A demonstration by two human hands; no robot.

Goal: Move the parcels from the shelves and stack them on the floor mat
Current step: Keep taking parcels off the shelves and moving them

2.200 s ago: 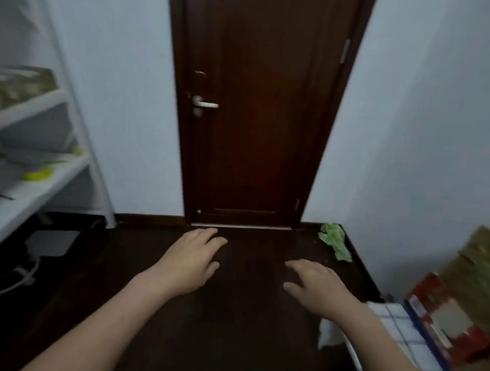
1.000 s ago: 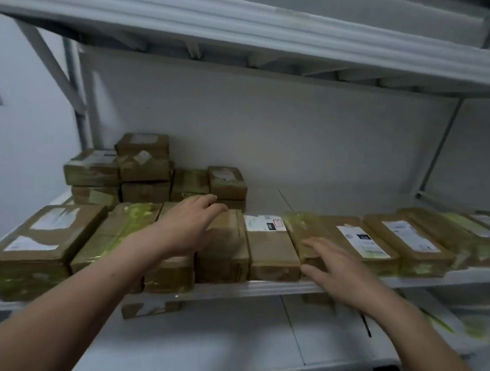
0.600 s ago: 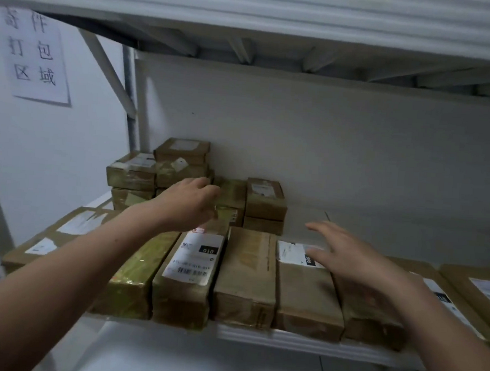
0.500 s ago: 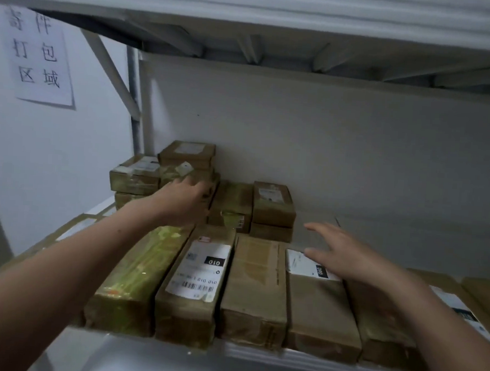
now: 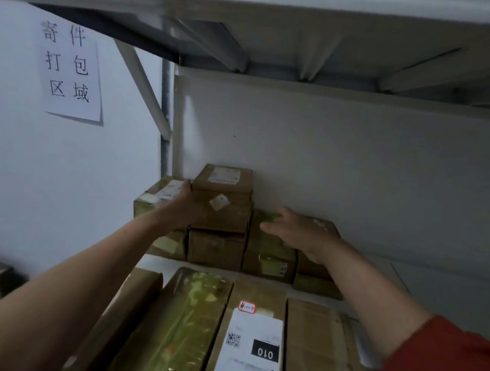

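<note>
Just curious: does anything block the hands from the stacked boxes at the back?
Nothing visible. The left hand touches the stack on its left; the right hand is beside it. Long parcels lie lower, in front.

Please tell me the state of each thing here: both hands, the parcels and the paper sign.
tall stack of small parcels: three high, upright, on the shelf.
left hand: open, fingers flat against that stack's left side.
right hand: open, fingers straight, near its right side, holding nothing.
long parcel labelled 010: lying flat in the front row, untouched.
paper sign: hanging flat, text readable.
</note>
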